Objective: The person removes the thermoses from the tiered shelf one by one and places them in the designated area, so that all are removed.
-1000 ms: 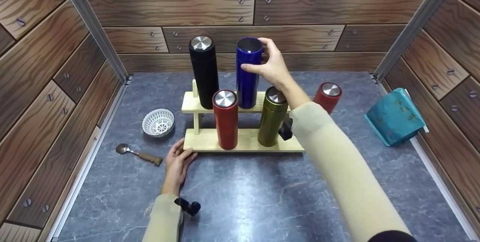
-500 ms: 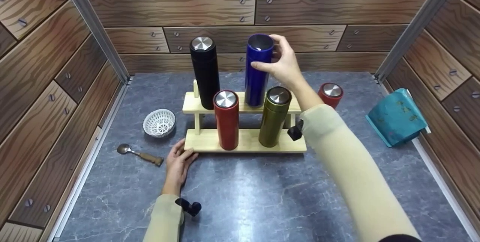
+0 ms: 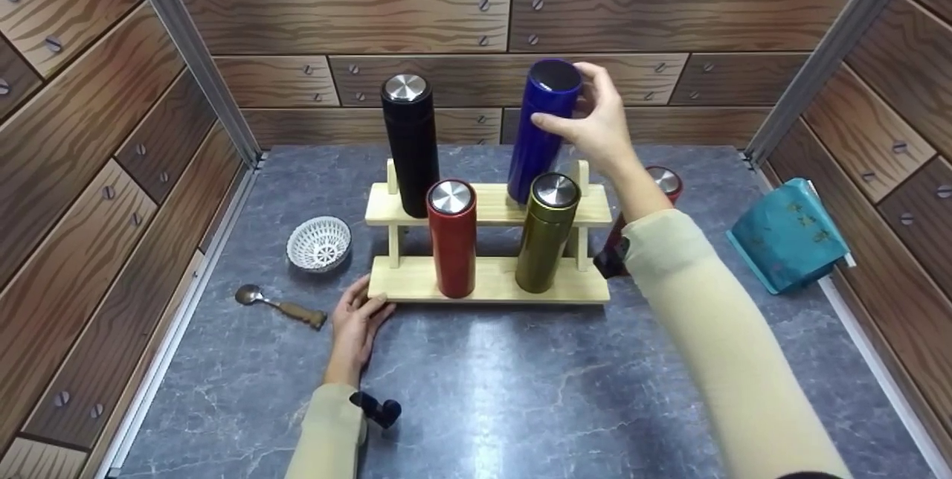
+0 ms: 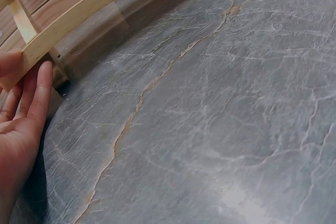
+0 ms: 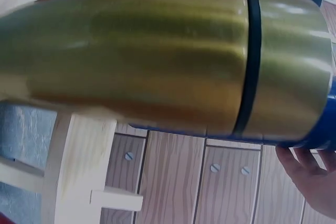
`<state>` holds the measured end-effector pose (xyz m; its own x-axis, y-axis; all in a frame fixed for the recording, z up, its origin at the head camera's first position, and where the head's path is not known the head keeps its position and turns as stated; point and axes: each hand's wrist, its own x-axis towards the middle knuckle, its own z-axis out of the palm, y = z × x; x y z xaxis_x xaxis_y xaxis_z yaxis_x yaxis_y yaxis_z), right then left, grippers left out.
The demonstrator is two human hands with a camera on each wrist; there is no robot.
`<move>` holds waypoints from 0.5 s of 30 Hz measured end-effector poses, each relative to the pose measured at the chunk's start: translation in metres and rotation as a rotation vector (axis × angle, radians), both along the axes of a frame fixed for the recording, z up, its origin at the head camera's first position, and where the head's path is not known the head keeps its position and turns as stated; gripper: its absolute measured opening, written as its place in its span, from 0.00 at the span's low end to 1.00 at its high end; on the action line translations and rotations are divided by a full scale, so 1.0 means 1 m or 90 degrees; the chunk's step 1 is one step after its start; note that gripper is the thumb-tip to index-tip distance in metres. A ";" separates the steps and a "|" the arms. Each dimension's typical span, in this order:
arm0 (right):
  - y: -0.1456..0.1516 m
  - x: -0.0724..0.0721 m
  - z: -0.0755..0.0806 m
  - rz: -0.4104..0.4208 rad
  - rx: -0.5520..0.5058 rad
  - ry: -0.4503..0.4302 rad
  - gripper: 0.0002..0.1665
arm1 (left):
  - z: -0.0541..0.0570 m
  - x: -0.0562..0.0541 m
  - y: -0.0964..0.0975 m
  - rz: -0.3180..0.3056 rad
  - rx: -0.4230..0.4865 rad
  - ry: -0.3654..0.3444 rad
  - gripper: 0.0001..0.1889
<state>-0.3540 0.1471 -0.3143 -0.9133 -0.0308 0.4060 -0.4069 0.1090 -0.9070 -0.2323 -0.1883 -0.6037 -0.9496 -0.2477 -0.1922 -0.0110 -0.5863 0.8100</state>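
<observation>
Gripping blue flask (image 3: 534,148), contents hidden: right hand (image 3: 601,122); pinching rack (image 3: 493,280) edge: left hand (image 3: 353,324).

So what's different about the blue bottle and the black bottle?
The blue bottle is gripped by the person's right hand, while no hand touches the black bottle. Their colours differ too: one body is blue, the other black. And looking at the tops, the blue bottle's is dark, but the black bottle's is shiny silver. Both are tall and round.
</observation>
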 end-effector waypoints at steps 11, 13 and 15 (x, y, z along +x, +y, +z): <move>0.032 0.002 0.008 -0.066 0.018 0.005 0.46 | -0.002 0.000 0.001 -0.001 -0.012 -0.002 0.30; 0.037 0.003 0.010 -0.080 0.013 0.004 0.46 | -0.001 0.000 0.001 0.003 -0.009 -0.004 0.30; 0.042 0.007 0.013 -0.093 0.008 0.009 0.45 | 0.000 -0.001 0.001 0.003 -0.013 -0.005 0.30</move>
<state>-0.3474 0.1890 -0.3010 -0.9025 0.0961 0.4199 -0.3992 0.1795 -0.8991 -0.2330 -0.1868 -0.6038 -0.9466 -0.2564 -0.1952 -0.0150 -0.5701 0.8215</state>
